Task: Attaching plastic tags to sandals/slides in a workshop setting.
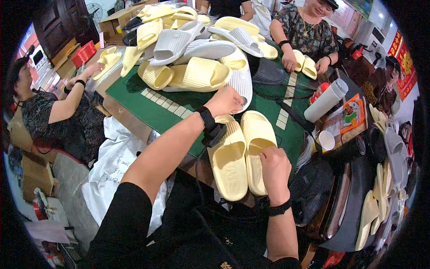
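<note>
The yellow slippers (pixel 227 168) lay at the worktop's (pixel 130 96) near edge, long axis running near to far, just nearside of the left hand's (pixel 223 102) narrowed fingers, while the nearer right hand (pixel 275 169) curled against the right one, both grips unclear.

Black top (pixel 188 246), short black sleeves (pixel 122 217). Left hand (pixel 226 102) and right hand (pixel 274 168) bare. Black left strap (pixel 207 119) with a small dark block (pixel 215 136); plain black right strap (pixel 280 209). Small gold marks (pixel 225 265) low on the front, perhaps print or stitching; too dim to tell.
</note>
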`<state>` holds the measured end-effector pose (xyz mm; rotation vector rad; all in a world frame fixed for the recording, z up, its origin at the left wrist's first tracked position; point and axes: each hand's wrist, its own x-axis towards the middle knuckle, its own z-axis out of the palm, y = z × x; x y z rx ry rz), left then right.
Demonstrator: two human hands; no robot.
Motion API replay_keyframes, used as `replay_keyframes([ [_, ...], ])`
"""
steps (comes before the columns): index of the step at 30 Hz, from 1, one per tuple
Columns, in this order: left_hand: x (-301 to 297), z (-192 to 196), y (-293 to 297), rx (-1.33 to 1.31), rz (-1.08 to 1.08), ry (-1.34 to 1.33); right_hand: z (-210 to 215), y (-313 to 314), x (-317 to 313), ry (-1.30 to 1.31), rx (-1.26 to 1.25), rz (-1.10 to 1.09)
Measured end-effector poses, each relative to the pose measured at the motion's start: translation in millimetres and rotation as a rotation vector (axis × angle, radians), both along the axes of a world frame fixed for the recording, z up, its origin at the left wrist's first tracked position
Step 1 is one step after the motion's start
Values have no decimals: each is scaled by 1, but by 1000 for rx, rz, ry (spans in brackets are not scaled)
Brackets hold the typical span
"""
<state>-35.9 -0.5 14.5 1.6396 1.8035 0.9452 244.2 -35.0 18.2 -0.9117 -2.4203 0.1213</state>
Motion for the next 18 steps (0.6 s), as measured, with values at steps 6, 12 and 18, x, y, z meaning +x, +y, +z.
replay_keyframes([
  [6,-1,-5,8,-42,-83,-302,1,0,-2,9,10,13],
  [12,2,-1,10,-83,-136,-511,2,1,-5,-30,22,8],
  [18,4,-6,10,-44,-173,-690,7,0,-11,-109,14,-6],
])
